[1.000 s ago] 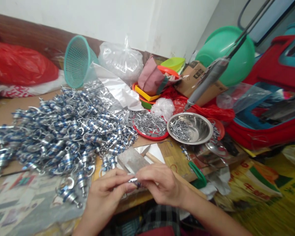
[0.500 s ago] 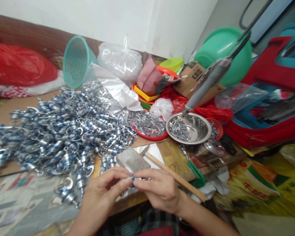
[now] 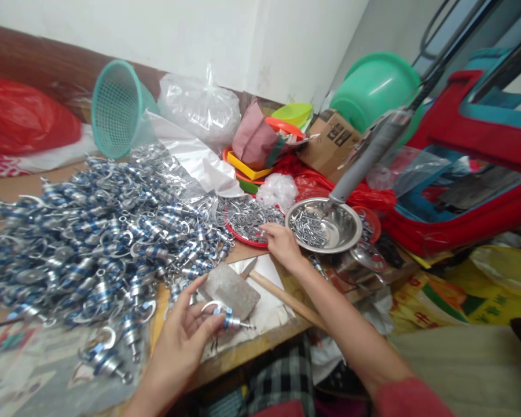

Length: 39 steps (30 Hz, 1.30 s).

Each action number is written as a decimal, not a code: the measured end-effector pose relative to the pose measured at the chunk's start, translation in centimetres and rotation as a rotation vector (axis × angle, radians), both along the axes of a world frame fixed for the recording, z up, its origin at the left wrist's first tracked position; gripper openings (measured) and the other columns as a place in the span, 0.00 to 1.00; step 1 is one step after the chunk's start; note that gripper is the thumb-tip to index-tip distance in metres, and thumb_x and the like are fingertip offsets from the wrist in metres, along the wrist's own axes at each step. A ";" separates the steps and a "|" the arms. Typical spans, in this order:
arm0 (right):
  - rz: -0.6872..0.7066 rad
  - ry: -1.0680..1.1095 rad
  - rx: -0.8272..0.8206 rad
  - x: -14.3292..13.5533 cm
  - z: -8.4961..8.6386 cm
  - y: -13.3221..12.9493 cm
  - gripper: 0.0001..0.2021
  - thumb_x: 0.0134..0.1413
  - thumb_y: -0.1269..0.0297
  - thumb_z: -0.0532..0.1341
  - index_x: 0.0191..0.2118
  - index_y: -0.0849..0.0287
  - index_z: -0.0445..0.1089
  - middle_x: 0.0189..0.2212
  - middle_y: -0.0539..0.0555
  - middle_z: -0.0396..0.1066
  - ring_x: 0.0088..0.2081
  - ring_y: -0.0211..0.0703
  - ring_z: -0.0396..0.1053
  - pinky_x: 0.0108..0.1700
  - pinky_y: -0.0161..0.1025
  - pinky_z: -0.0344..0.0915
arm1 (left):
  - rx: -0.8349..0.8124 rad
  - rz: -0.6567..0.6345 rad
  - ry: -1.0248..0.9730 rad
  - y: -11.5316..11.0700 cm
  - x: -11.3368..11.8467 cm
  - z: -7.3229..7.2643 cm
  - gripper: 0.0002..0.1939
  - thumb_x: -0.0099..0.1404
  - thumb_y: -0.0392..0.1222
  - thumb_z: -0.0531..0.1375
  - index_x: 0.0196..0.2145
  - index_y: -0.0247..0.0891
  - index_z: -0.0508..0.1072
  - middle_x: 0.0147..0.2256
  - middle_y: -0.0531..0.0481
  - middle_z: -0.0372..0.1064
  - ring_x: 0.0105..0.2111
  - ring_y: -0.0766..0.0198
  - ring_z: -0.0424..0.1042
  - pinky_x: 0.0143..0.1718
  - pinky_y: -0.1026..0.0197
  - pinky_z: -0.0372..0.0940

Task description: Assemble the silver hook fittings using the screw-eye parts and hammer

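Note:
My left hand (image 3: 184,333) pinches a blue and silver metal fitting (image 3: 231,320) between thumb and fingers; it has a white crescent-shaped hook at one end and a thin stem pointing right. Just behind it lies a grey stone block (image 3: 230,289). Farther out, my right hand (image 3: 282,244) reaches over the near edge of a red plate (image 3: 247,242) heaped with small flat metal pieces (image 3: 243,217). Its thumb and forefinger are pressed together at the heap; what lies between them is too small to tell. A hammer (image 3: 282,295) with a wooden handle rests below the right forearm.
A large pile of similar blue and silver fittings (image 3: 99,243) covers the left of the table. Beside the plate, a steel bowl (image 3: 351,234) holds metal pins, with a grey electric screwdriver (image 3: 369,156) hanging above. Behind stand a turquoise basket (image 3: 117,110) and a cardboard box (image 3: 330,145).
My right hand has left the fitting and moved forward to the red plate. My left hand keeps the fitting, its fingers now more spread. The view has shifted slightly.

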State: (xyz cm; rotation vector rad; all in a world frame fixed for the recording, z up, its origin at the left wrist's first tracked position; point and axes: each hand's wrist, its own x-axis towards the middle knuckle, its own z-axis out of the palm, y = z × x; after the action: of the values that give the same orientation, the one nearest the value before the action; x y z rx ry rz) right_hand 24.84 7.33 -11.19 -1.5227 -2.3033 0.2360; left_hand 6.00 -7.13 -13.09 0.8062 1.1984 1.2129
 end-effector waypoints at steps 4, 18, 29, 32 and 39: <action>0.058 -0.145 -0.073 1.2 -1.2 5.5 0.13 0.46 0.79 0.56 0.33 0.58 0.75 0.36 0.56 0.73 0.42 0.45 0.68 0.45 0.37 0.60 | -0.010 -0.036 -0.007 0.4 -0.1 0.4 0.36 0.50 0.42 0.63 0.53 0.40 0.53 0.23 0.56 0.68 0.24 0.64 0.70 0.26 0.63 0.68; 0.226 0.196 -0.068 -1.6 0.2 -3.5 0.08 0.54 0.69 0.55 0.36 0.61 0.71 0.29 0.51 0.72 0.30 0.35 0.68 0.33 0.31 0.63 | -0.016 0.051 -0.135 0.9 -0.4 -0.5 0.43 0.46 0.35 0.64 0.56 0.41 0.47 0.23 0.58 0.68 0.22 0.65 0.70 0.25 0.61 0.69; 0.476 -0.185 0.174 -4.3 1.3 -10.0 0.09 0.49 0.75 0.53 0.35 0.60 0.68 0.25 0.53 0.65 0.28 0.41 0.60 0.30 0.36 0.56 | 0.008 -0.005 -0.115 1.1 -0.7 -0.3 0.41 0.47 0.34 0.64 0.55 0.39 0.49 0.21 0.58 0.68 0.22 0.68 0.68 0.25 0.65 0.67; 0.474 -0.164 0.140 -4.0 1.4 -9.6 0.11 0.50 0.74 0.53 0.40 0.61 0.67 0.28 0.55 0.66 0.31 0.43 0.62 0.33 0.37 0.58 | 0.003 -0.021 -0.116 1.1 -0.9 -0.4 0.40 0.46 0.34 0.64 0.54 0.40 0.50 0.22 0.59 0.67 0.22 0.68 0.69 0.25 0.64 0.67; 0.576 0.269 0.180 -3.2 0.1 -8.9 0.12 0.55 0.75 0.50 0.38 0.62 0.70 0.33 0.55 0.74 0.35 0.39 0.70 0.38 0.35 0.63 | 0.013 -0.042 -0.115 1.3 -1.0 -0.8 0.41 0.46 0.34 0.64 0.55 0.40 0.49 0.23 0.58 0.68 0.23 0.66 0.69 0.25 0.63 0.67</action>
State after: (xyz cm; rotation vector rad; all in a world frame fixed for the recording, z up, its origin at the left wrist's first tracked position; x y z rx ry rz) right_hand 21.68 -1.53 -11.13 -0.6681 -2.4046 0.3446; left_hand 4.99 -5.82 -13.88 0.7569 1.0765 1.2176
